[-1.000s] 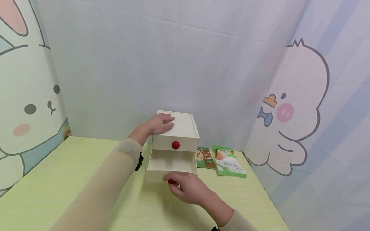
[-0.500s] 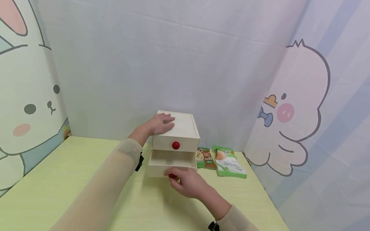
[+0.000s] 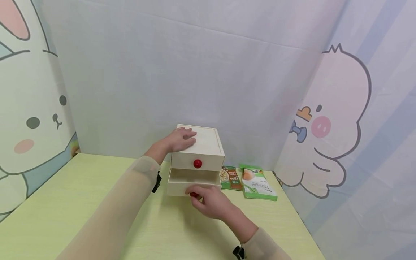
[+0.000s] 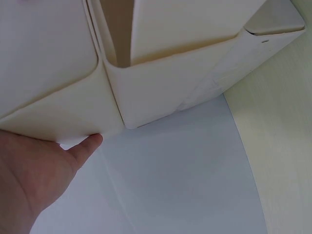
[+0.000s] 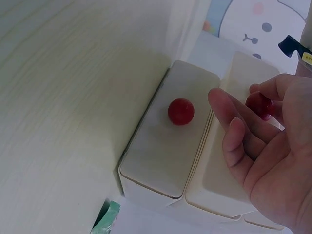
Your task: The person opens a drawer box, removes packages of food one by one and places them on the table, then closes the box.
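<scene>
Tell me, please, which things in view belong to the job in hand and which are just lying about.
In the job:
open drawer;
its knob, pinched by the right hand;
cabinet, under the left hand.

Lying about:
brown packet;
white packet.

I count 1 wht cab (image 3: 205,141) w/ 3 drwrs (image 5: 153,151), 3 red knobs (image 3: 197,164). 1 L hand (image 3: 177,140), 1 R hand (image 3: 211,204), i.e. 2; 2 slvs (image 3: 113,209); 2 blk clips (image 3: 156,182). 1 brn pkt (image 3: 232,178), 1 grn/wht pkt (image 3: 259,184) = 2. Also on my remote feed: 1 tbl (image 3: 81,202), 1 rabbit fig. (image 3: 29,94), 1 bird fig. (image 3: 341,90)
</scene>
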Action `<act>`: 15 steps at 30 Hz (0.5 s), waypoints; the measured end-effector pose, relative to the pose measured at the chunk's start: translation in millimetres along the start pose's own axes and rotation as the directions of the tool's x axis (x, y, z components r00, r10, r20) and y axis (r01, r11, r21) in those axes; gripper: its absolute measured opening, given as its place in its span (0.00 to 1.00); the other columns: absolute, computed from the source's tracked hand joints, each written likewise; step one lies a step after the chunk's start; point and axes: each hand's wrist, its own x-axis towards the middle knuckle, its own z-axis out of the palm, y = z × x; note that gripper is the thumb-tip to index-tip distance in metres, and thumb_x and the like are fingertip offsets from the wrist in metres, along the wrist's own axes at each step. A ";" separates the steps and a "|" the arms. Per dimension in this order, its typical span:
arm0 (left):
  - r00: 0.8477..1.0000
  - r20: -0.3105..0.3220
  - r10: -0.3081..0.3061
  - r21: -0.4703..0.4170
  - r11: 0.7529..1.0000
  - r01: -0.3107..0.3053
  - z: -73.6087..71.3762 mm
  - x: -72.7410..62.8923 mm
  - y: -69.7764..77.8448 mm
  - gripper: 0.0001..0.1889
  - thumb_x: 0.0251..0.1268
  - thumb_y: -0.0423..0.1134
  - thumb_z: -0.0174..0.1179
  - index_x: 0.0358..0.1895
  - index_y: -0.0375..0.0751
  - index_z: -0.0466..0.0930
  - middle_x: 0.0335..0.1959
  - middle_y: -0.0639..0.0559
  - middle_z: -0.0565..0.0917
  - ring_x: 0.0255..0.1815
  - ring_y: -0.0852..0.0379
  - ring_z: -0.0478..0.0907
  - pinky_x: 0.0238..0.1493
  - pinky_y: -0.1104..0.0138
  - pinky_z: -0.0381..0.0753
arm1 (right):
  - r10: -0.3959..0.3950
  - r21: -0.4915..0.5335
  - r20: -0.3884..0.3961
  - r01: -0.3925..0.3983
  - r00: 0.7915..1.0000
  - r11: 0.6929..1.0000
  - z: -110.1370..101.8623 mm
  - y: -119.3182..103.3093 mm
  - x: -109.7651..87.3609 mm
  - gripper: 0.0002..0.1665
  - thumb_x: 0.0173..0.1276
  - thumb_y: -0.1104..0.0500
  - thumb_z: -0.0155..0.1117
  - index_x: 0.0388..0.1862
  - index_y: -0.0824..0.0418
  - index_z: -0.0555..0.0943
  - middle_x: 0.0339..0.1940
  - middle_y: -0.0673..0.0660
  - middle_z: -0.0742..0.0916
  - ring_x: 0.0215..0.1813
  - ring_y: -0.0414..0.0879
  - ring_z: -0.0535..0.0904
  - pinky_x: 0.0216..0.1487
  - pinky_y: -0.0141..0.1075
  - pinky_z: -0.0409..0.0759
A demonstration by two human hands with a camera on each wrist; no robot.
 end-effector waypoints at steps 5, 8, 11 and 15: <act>1.000 0.003 -0.012 -0.003 1.000 0.012 0.0 -0.9 1.1 0.33 0.87 0.57 0.47 0.87 0.49 0.66 0.92 0.45 0.58 0.94 0.38 0.43 0.92 0.38 0.46 | 0.027 0.013 0.019 -0.027 0.999 1.000 -0.9 0.9 1.7 0.14 0.79 0.61 0.66 0.59 0.53 0.88 0.46 0.49 0.94 0.41 0.32 0.84 0.44 0.24 0.84; 1.000 0.005 -0.017 -0.004 1.000 0.017 -0.4 -1.9 2.7 0.33 0.87 0.56 0.48 0.87 0.49 0.66 0.92 0.45 0.58 0.94 0.38 0.43 0.92 0.38 0.46 | 0.047 0.020 0.034 -0.047 0.998 0.999 -1.2 1.7 3.0 0.14 0.80 0.61 0.65 0.61 0.53 0.88 0.48 0.50 0.94 0.41 0.33 0.83 0.44 0.25 0.83; 1.000 0.008 -0.021 -0.003 1.000 0.021 -1.0 -2.7 3.7 0.33 0.88 0.56 0.48 0.87 0.49 0.66 0.92 0.45 0.57 0.94 0.38 0.42 0.92 0.38 0.45 | 0.066 0.021 0.044 -0.067 0.997 0.998 -1.0 2.9 4.5 0.14 0.81 0.60 0.65 0.61 0.52 0.87 0.50 0.49 0.93 0.40 0.33 0.81 0.44 0.25 0.83; 1.000 0.006 -0.016 -0.010 1.000 0.016 -1.8 -3.6 4.2 0.33 0.87 0.56 0.48 0.87 0.48 0.66 0.92 0.45 0.57 0.95 0.39 0.42 0.92 0.38 0.45 | 0.083 0.017 0.045 -0.083 0.996 0.996 0.1 5.3 6.0 0.14 0.81 0.60 0.65 0.61 0.51 0.87 0.49 0.47 0.93 0.39 0.33 0.80 0.43 0.25 0.81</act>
